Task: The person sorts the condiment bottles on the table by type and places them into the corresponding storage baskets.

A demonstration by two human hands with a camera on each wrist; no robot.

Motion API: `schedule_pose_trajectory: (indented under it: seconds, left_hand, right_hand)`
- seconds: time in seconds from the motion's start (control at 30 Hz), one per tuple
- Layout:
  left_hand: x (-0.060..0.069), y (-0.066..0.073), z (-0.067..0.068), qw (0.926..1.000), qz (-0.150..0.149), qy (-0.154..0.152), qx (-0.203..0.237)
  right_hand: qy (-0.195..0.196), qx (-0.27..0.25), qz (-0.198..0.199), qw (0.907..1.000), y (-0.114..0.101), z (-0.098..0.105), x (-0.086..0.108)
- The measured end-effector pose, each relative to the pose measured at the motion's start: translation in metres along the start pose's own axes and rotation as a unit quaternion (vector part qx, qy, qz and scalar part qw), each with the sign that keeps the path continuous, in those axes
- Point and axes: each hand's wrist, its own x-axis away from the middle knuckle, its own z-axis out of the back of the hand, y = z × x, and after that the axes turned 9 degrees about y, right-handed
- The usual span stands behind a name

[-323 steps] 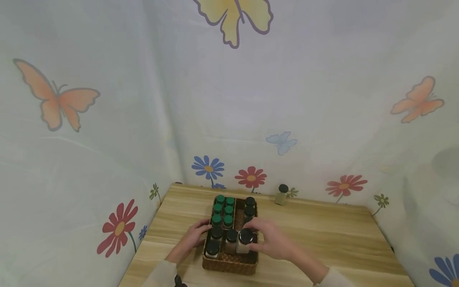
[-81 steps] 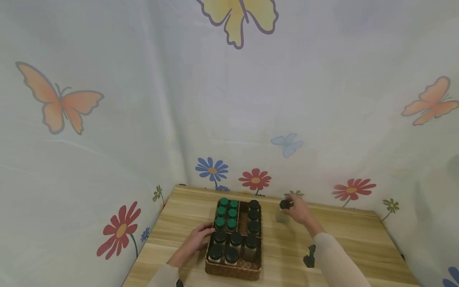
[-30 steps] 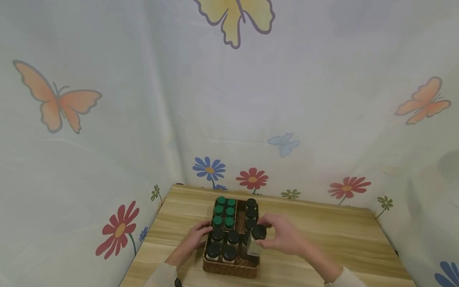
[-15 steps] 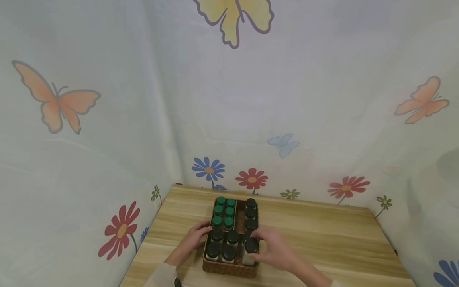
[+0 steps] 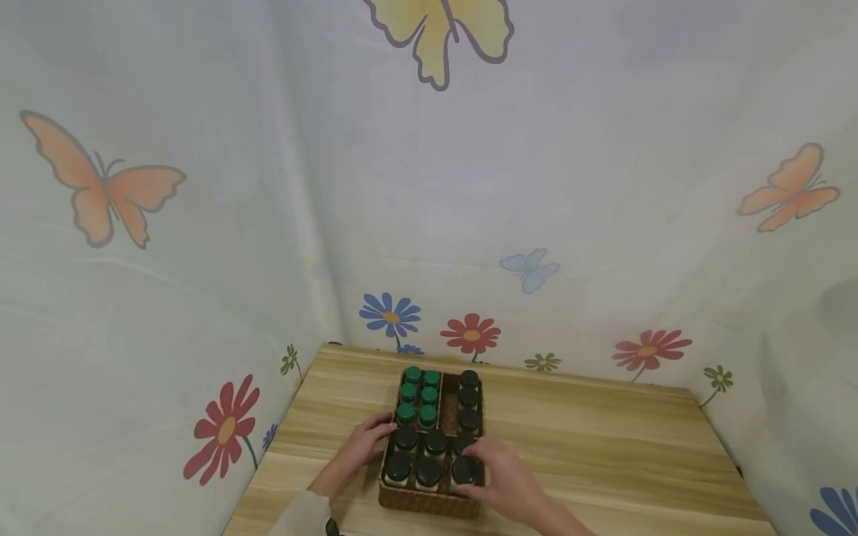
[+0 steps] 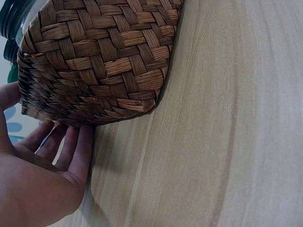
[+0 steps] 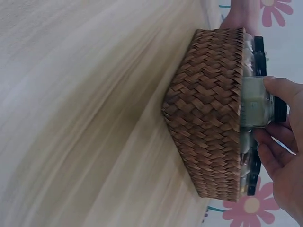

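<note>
A brown woven basket (image 5: 429, 502) stands on the wooden table, split into compartments. My right hand (image 5: 506, 480) pinches a square glass spice jar (image 7: 254, 101) with a black lid and pale greenish contents, between thumb and fingers. This jar is at the basket's front right corner, part of its body above the rim in the right wrist view. Several other black-lidded jars (image 5: 427, 470) fill the same front compartment. My left hand (image 5: 362, 444) rests against the basket's left side; in the left wrist view its extended fingers (image 6: 81, 151) touch the woven wall.
Green-capped jars (image 5: 408, 392) fill the back left compartment. The back right one holds a column of black-lidded jars (image 5: 469, 398) beside a bare woven strip. The wooden tabletop (image 5: 590, 432) meets a flower-printed cloth wall (image 5: 429, 223) behind and at the sides.
The jar once at the table's back was taken up by my right hand, carried to the basket and lowered into its front right corner. The left hand has stayed at the basket's side.
</note>
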Motion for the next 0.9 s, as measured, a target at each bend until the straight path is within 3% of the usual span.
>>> schedule_pose_trajectory:
  seconds: [0.67,0.9]
  left_hand:
    - [0.000,0.002,-0.001,1.0000,0.003,-0.001,0.000]
    - [0.000,0.002,0.000,1.0000,0.002,0.000,-0.004]
  right_hand:
    - [0.017,-0.005,0.022,0.9996,0.012,-0.020,0.012]
    - [-0.006,-0.010,-0.009,0.9999,0.008,-0.018,0.009]
